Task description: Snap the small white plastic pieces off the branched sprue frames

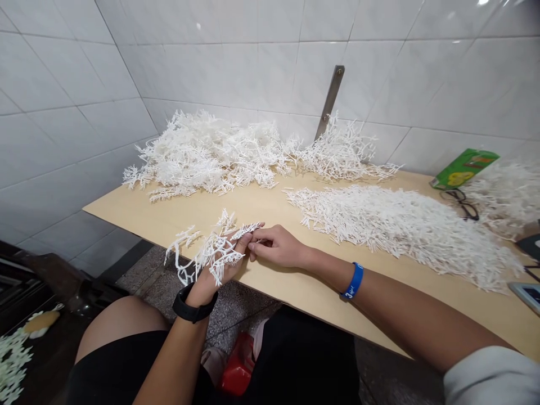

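Observation:
A bunch of white branched sprigs [211, 247], plastic-looking, lies in my left hand [230, 267], with the thumb closed over it. Loose curly ends hang out past the wrist over the table's front edge. My right hand [278, 246] meets the left thumb, its thumb and forefinger pinched at the tip of a sprig; what sits between those fingertips is too small to make out. To the right of my hands spreads a pile of short white pieces [392, 222]. Behind them, against the wall, rises a heap of tangled white sprigs [211, 152].
The wooden tabletop [130, 211] ends close to my lap. A smaller heap [337, 149] lies by a metal bracket [330, 101]. At right are a green box [466, 167], glasses [462, 203], a phone [527, 295] and more white strands. Below is a red object [238, 365].

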